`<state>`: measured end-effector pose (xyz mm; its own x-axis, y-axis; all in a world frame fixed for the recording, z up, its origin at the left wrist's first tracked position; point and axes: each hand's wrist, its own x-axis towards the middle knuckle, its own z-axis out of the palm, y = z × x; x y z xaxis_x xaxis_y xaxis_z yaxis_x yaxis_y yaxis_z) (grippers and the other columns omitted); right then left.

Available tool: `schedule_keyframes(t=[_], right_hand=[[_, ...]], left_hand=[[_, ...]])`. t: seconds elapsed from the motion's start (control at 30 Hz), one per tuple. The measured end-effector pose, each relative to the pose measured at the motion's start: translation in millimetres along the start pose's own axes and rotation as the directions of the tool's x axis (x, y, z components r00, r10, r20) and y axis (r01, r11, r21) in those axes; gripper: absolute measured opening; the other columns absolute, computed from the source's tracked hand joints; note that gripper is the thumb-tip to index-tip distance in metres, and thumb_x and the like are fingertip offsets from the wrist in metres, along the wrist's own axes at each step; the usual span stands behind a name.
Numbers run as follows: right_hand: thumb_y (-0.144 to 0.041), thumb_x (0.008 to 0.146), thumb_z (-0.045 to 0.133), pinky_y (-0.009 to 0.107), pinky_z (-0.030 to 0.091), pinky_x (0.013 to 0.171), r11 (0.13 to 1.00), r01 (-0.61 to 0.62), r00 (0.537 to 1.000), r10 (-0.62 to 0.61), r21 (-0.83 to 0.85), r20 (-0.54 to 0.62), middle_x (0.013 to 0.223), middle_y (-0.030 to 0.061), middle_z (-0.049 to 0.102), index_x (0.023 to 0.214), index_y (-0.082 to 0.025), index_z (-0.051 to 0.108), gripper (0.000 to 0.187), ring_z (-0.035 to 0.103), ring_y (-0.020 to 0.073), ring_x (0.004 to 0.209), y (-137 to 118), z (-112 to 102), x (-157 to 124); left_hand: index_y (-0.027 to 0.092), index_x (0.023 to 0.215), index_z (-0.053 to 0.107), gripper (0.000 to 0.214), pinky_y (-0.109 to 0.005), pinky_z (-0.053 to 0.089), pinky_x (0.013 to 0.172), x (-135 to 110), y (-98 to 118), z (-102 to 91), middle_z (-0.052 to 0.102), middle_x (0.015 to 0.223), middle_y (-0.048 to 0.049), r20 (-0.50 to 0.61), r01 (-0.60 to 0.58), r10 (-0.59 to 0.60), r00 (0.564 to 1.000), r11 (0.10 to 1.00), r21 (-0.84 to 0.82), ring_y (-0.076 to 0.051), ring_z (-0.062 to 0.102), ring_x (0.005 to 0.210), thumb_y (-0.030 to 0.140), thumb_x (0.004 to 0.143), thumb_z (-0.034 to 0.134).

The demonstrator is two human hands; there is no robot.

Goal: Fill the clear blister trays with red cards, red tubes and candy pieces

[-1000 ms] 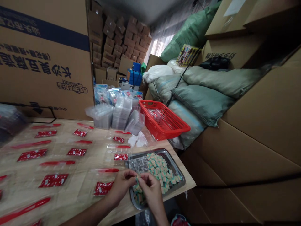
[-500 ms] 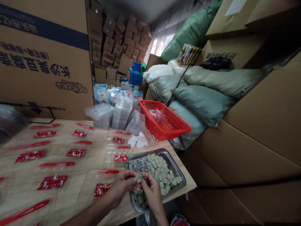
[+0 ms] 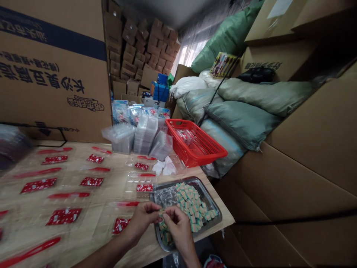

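Note:
My left hand (image 3: 142, 220) and my right hand (image 3: 179, 230) meet over the near end of a metal tray (image 3: 209, 203) at the table's front right corner. Both pinch one small green-and-orange wrapped block (image 3: 161, 213) between their fingertips. The tray holds a heap of several such blocks (image 3: 191, 203) and a patch of clear film. Just left of my left hand lies a red printed packet (image 3: 120, 225) inside a clear plastic shell.
Rows of clear shells with red packets (image 3: 64, 216) and red strips cover the wooden table (image 3: 92, 230). Stacks of clear plastic trays (image 3: 145, 134) and a red basket (image 3: 196, 143) stand at the back. Cardboard boxes (image 3: 301, 175) and stuffed sacks (image 3: 240, 119) crowd the right side.
Both hands stay pinched together over the tray, shifting only slightly. The view has drifted a little.

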<state>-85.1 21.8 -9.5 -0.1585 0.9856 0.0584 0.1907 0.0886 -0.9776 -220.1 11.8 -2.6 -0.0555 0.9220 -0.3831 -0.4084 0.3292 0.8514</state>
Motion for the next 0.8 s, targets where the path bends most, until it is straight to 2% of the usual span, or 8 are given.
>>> schedule_keyframes(t=[0.2, 0.43, 0.53, 0.6, 0.67, 0.73, 0.8], right_hand=[[-0.03, 0.069, 0.058, 0.022, 0.04, 0.051, 0.999, -0.012, 1.0, 0.011, -0.031, -0.016, 0.058, -0.0009, 0.058, 0.066, -0.017, 0.058, 0.013, 0.052, 0.0129, 0.055, -2, 0, 0], [-0.03, 0.072, 0.058, 0.024, 0.04, 0.055, 0.997, -0.027, 0.993, 0.034, -0.07, 0.11, 0.063, 0.0018, 0.062, 0.071, -0.015, 0.064, 0.016, 0.054, 0.0143, 0.059, 4, -4, 1], [-0.02, 0.073, 0.054, 0.023, 0.039, 0.057, 0.971, 0.092, 0.991, -0.067, -0.219, 0.12, 0.066, 0.0009, 0.059, 0.07, -0.016, 0.064, 0.011, 0.054, 0.0139, 0.062, -2, -8, 1], [-0.014, 0.074, 0.051, 0.023, 0.038, 0.06, 0.929, 0.207, 0.971, -0.156, -0.308, 0.181, 0.069, 0.0005, 0.057, 0.071, -0.017, 0.065, 0.014, 0.054, 0.0136, 0.066, -11, -12, 2], [-0.01, 0.075, 0.05, 0.023, 0.037, 0.063, 0.889, 0.285, 0.944, -0.195, -0.359, 0.267, 0.072, 0.0002, 0.057, 0.072, -0.019, 0.065, 0.018, 0.054, 0.0137, 0.07, -20, -14, 3], [-0.008, 0.076, 0.05, 0.023, 0.037, 0.066, 0.87, 0.318, 0.925, -0.198, -0.376, 0.324, 0.074, -0.0002, 0.058, 0.074, -0.02, 0.065, 0.019, 0.055, 0.0138, 0.072, -26, -13, 4], [-0.009, 0.076, 0.051, 0.023, 0.038, 0.065, 0.874, 0.314, 0.927, -0.198, -0.371, 0.319, 0.074, -0.0006, 0.059, 0.077, -0.02, 0.064, 0.017, 0.055, 0.0137, 0.071, -27, -12, 6]], left_hand=[[0.014, 0.065, 0.07, 0.03, -0.024, 0.044, 0.061, -4, -1, -1.3, 0.067, 0.06, 0.0004, 0.0, 0.011, -0.011, 1.0, 1.0, -0.01, -0.012, 0.058, 0.056, 0.032, 0.043, 0.079], [0.015, 0.061, 0.07, 0.025, -0.024, 0.044, 0.06, 0, -3, -5.3, 0.065, 0.058, 0.0013, -0.024, 0.018, -0.018, 1.0, 1.0, 0.01, -0.011, 0.054, 0.055, 0.03, 0.042, 0.075], [0.015, 0.06, 0.069, 0.024, -0.026, 0.044, 0.06, 1, -4, -4.8, 0.064, 0.056, 0.0019, -0.002, 0.029, -0.029, 1.0, 0.999, 0.033, -0.011, 0.054, 0.053, 0.03, 0.042, 0.074], [0.016, 0.059, 0.068, 0.024, -0.026, 0.044, 0.06, 1, -5, -4.1, 0.063, 0.056, 0.0022, 0.011, 0.021, -0.022, 1.0, 0.998, 0.051, -0.012, 0.054, 0.053, 0.031, 0.041, 0.074], [0.015, 0.059, 0.069, 0.023, -0.026, 0.043, 0.06, 0, -4, -4.1, 0.063, 0.056, 0.0016, 0.05, -0.01, 0.005, 0.999, 0.995, 0.097, -0.013, 0.053, 0.055, 0.032, 0.044, 0.074], [0.015, 0.061, 0.069, 0.023, -0.026, 0.042, 0.061, 0, -3, -5.4, 0.063, 0.058, 0.0006, 0.094, -0.038, 0.026, 0.995, 0.99, 0.133, -0.013, 0.054, 0.058, 0.034, 0.048, 0.074], [0.015, 0.066, 0.071, 0.025, -0.026, 0.042, 0.063, 0, -2, -7.9, 0.065, 0.062, -0.0005, 0.143, -0.04, 0.02, 0.99, 0.989, 0.14, -0.013, 0.054, 0.061, 0.036, 0.052, 0.074]])
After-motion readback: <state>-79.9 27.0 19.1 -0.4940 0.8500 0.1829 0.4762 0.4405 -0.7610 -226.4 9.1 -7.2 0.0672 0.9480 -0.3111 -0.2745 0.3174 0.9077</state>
